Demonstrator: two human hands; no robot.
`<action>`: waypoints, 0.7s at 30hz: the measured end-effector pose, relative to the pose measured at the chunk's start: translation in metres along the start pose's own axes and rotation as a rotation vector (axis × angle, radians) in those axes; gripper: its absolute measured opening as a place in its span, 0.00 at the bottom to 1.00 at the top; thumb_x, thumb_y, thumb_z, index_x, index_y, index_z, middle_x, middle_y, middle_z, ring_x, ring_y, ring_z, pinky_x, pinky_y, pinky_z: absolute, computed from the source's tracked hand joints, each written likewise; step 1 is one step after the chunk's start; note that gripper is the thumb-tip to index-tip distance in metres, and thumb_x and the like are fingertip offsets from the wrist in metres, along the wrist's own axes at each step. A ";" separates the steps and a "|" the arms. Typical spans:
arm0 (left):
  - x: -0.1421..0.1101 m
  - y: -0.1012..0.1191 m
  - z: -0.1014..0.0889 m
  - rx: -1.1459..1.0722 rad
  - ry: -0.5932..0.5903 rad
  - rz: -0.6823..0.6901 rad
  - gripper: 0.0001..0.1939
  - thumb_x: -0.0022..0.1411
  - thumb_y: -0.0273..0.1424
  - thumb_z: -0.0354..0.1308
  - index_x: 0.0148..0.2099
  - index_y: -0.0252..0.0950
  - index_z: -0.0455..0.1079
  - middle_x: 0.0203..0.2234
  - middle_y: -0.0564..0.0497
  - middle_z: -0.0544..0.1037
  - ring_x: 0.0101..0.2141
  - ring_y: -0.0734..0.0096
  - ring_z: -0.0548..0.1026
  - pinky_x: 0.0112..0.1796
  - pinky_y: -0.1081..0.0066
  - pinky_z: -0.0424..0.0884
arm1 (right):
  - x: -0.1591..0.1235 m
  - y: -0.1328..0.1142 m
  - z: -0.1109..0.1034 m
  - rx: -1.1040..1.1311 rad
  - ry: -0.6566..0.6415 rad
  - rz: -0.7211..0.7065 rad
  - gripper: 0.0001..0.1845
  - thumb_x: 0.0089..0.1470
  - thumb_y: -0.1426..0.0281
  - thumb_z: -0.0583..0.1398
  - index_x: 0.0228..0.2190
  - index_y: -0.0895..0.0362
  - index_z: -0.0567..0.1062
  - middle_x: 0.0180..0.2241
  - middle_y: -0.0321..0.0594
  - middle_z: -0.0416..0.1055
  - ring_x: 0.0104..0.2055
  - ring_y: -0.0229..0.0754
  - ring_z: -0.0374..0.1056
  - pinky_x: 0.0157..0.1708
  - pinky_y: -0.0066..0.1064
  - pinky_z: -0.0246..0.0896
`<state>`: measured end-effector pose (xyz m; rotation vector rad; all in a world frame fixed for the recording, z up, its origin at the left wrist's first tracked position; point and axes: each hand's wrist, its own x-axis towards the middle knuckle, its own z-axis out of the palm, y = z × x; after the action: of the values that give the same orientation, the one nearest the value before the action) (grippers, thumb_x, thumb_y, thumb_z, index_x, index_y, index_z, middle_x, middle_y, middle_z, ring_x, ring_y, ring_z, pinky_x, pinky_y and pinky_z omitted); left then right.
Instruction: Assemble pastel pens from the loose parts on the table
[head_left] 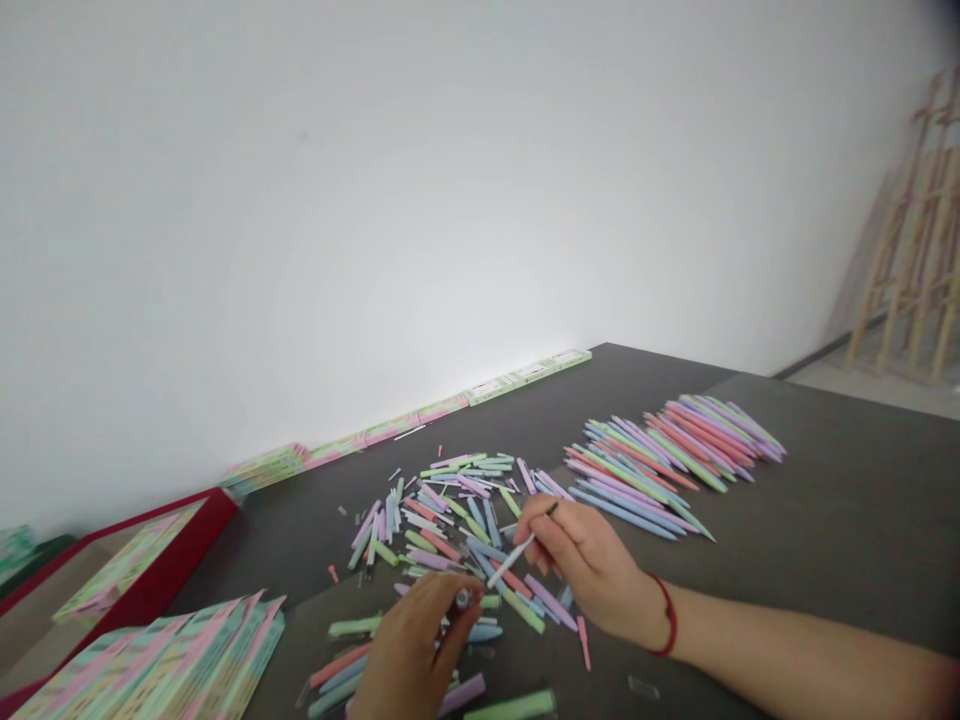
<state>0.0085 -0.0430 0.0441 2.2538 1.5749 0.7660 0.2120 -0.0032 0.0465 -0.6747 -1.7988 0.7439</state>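
My right hand (592, 570), with a red cord at the wrist, pinches a thin white pen refill (514, 560) that slants down to the left. My left hand (416, 650) is closed on a small grey pen piece (463, 598) held at the refill's lower end. Both hands hover over a loose scatter of pastel pen parts (450, 520) in pink, blue, green and purple on the dark table (825, 520).
A neat row of assembled pastel pens (667, 460) lies to the right. Flat printed packaging cards (165, 660) are stacked at the lower left beside a red tray (150, 570). More cards (450, 405) line the wall. Wooden frames (915, 240) lean at the far right.
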 end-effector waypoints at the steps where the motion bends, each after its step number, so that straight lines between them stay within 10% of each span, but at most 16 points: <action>1: 0.000 0.001 0.001 0.003 0.002 0.022 0.07 0.61 0.32 0.50 0.36 0.41 0.69 0.30 0.52 0.76 0.32 0.66 0.73 0.36 0.71 0.67 | 0.001 -0.005 -0.003 -0.013 -0.010 -0.030 0.17 0.64 0.66 0.44 0.32 0.57 0.68 0.22 0.33 0.63 0.22 0.33 0.59 0.26 0.25 0.56; 21: -0.002 -0.001 0.018 0.115 -0.071 0.203 0.08 0.63 0.29 0.48 0.35 0.40 0.67 0.28 0.49 0.76 0.33 0.63 0.73 0.35 0.68 0.66 | -0.002 -0.013 0.010 -0.421 -0.420 -0.191 0.15 0.63 0.69 0.46 0.31 0.57 0.70 0.30 0.39 0.71 0.31 0.37 0.65 0.31 0.26 0.57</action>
<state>0.0172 -0.0437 0.0286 2.5239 1.4064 0.6519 0.2019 -0.0149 0.0530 -0.6334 -2.4059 0.3950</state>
